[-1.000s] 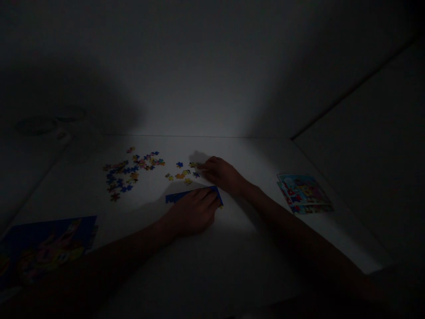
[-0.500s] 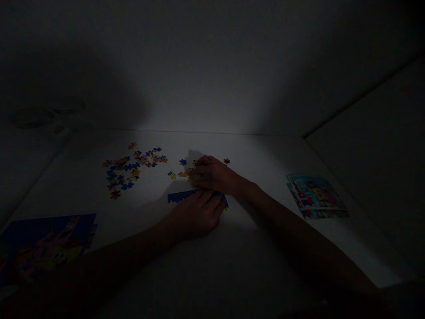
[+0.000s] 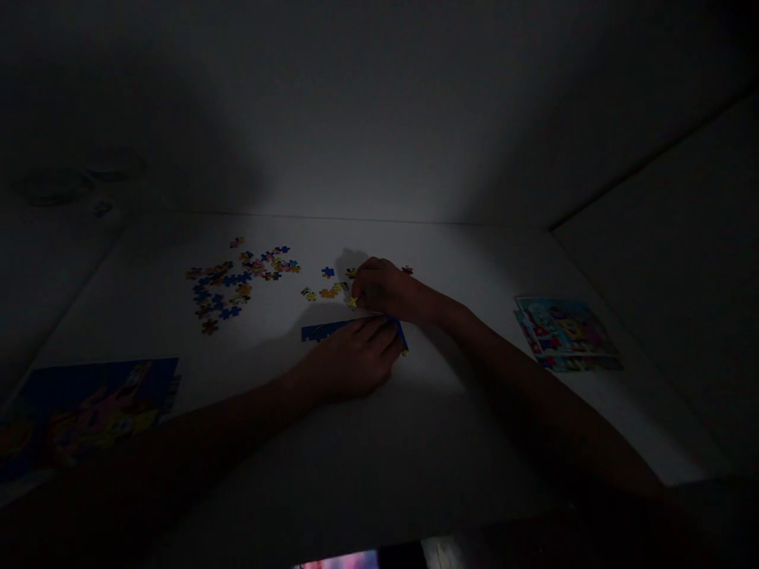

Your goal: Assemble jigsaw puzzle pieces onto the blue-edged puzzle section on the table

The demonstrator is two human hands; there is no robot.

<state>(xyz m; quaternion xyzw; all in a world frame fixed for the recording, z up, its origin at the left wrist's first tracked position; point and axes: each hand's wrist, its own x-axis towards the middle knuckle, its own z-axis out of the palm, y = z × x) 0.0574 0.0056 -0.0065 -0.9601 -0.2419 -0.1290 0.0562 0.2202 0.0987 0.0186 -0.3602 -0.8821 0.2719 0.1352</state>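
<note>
Flat blue cardboard jigsaw section (image 3: 323,332), partly assembled, lying on white tabletop (image 3: 451,427) — small yellow loose piece (image 3: 353,302) just above; multicoloured loose jigsaw pieces (image 3: 228,284) scattered left.

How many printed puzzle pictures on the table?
2. A blue puzzle picture lies at lower left of the view; a multicoloured puzzle picture lies at right. The right one looks stacked, so more may be hidden beneath it.

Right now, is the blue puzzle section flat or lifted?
Flat: the blue puzzle section lies on the white table beneath the left hand.
</note>
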